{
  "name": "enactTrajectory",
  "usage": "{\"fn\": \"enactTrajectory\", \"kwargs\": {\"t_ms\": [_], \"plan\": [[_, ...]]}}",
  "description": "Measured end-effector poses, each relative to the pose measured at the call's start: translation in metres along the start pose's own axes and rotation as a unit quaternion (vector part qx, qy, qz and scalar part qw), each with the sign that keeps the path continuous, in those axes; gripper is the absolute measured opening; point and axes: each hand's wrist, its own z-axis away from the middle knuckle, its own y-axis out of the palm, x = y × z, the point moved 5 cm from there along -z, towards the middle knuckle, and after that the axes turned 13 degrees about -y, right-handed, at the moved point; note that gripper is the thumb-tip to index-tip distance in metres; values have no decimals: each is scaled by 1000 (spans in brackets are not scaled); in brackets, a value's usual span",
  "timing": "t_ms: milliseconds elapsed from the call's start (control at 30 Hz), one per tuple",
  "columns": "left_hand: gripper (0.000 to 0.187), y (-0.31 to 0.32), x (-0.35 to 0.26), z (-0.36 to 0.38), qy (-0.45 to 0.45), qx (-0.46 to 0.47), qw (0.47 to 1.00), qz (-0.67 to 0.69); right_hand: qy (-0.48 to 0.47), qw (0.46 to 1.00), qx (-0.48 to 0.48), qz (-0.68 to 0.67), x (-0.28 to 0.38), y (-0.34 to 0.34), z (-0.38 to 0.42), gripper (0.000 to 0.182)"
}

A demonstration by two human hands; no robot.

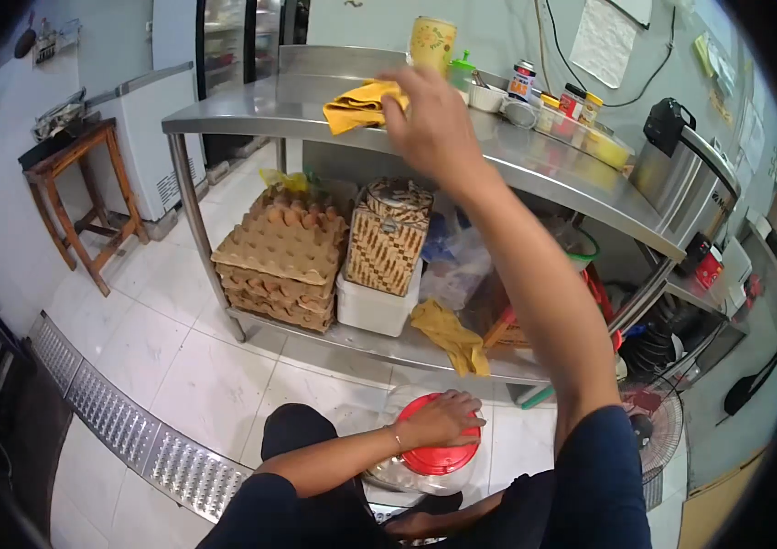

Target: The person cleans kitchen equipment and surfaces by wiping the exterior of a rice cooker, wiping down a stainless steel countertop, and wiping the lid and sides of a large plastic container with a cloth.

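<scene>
My right hand [434, 123] is stretched out over the steel table [269, 105], open, with thumb and fingers apart. A folded yellow cloth [356, 106] lies at the table's front edge, right at my fingertips, and overlaps them in this view. Down on the floor between my knees stands a clear jar [393, 473] with a red lid [443, 460]. My left hand [442, 423] rests on top of that lid, its fingers bent over the far right edge. Behind my right hand, a yellow patterned canister [432, 44] stands on the table.
Egg trays [283, 242] are stacked on the lower shelf beside a woven box [388, 238] on a white container [375, 306]. Another yellow cloth [453, 337] hangs over the shelf edge. Jars and a tub [604, 148] line the tabletop's back right. A metal drain grate [114, 412] crosses the floor.
</scene>
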Motion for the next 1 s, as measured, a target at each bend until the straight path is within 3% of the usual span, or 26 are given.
{"fn": "enactTrajectory", "kwargs": {"t_ms": [67, 100, 133, 200, 233, 300, 400, 500, 567, 633, 700, 733, 767, 833, 900, 933, 967, 1000], "plan": [[42, 3, 10, 0, -17, -46, 998, 29, -48, 998, 23, 40, -60, 51, -21, 36], [42, 2, 10, 1, -17, -51, 998, 22, 53, 975, 211, 45, -65, 58, -32, 39], [42, 3, 10, 1, -22, -32, 999, 18, 150, 908, 389, 51, -67, 60, -35, 42], [42, 5, 9, 0, -33, 2, 999, 12, 102, 870, 478, 67, -96, 87, -28, 42], [42, 5, 10, 0, -32, -6, 999, 10, 94, 871, 478, 70, -105, 92, -26, 42], [41, 8, 15, 0, -31, -11, 999, 14, 177, 922, 313, 142, -132, 82, -28, 35], [40, 5, 25, -1, -38, -25, 999, 23, 311, 929, 187, 69, -169, 44, -48, 33], [40, -2, 27, 4, -52, -34, 997, 44, 377, 922, -33, 85, -210, -19, -64, 31], [41, -11, 31, 3, -124, -41, 991, 11, 468, 862, -182, -67, -173, -80, -72, 29], [41, -14, 35, 4, -152, -40, 988, 3, 411, 908, -67, -48, -191, -138, -81, 29], [37, -22, 40, 6, -156, -124, 980, 23, 324, 944, 56, -30, -204, -187, -72, 33], [37, -24, 40, 6, -148, -118, 981, 33, 283, 953, 108, -22, -198, -205, -63, 35], [34, -31, 40, 8, -125, -148, 976, 98, 304, 898, 30, -317, -152, -212, -38, 36], [31, -38, 35, 0, -99, -164, 966, 173, 306, 759, -61, -572, -117, -235, 0, 37], [56, -45, 33, -9, -157, -95, 881, 436, 429, 815, -75, -381, -130, -256, 65, 34], [66, -50, 24, -9, -128, -70, 774, 616, 473, 819, -79, -314, -129, -264, 99, 33], [76, -61, 10, -7, -102, -47, 630, 768, 433, 893, 28, -120, -105, -264, 131, 31], [80, -82, -10, -6, -32, -2, 571, 820, 436, 893, 38, -108, -64, -253, 154, 27]]}}
